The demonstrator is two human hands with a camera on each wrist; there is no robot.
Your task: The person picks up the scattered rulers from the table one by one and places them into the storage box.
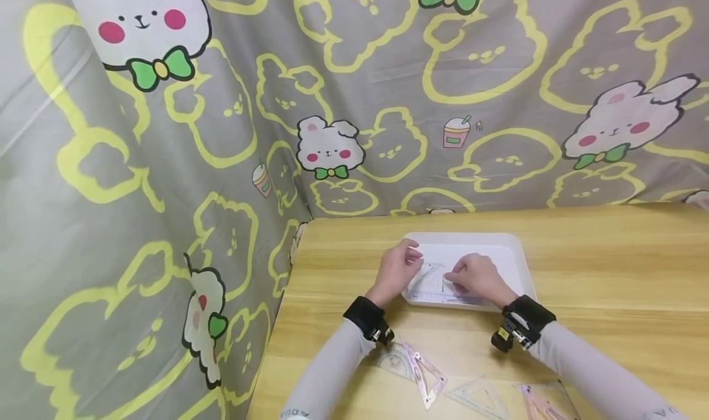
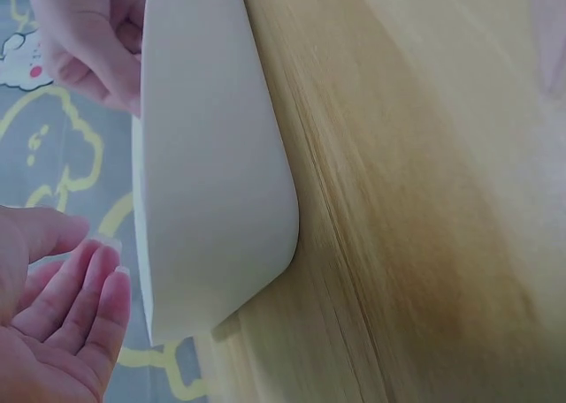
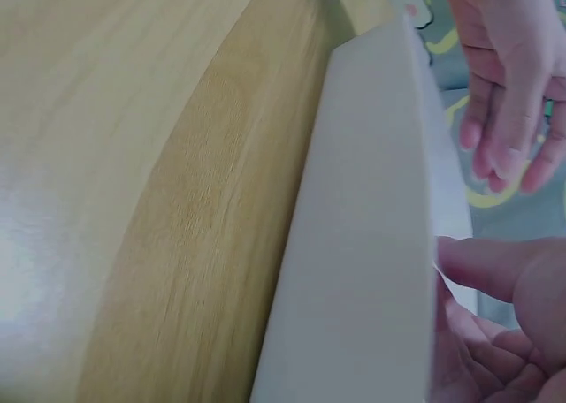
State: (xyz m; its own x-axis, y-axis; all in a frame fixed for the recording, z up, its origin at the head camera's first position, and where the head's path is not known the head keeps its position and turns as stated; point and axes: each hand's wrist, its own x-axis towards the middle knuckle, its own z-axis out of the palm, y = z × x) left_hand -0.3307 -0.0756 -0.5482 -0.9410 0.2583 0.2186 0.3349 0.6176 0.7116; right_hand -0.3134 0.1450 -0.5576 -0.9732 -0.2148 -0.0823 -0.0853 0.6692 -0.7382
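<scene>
Cartoon-sheet-draped (image 1: 354,87) wooden desk (image 1: 609,266) booth

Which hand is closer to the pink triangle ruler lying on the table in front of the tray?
The left. The left hand is over the tray's left side, just beyond the pink triangle ruler; the right hand is farther right.

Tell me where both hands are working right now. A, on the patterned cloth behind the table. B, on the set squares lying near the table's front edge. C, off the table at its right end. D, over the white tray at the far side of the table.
D: in the head view the left hand and right hand both sit over the white tray, on a clear set square inside it.
</scene>
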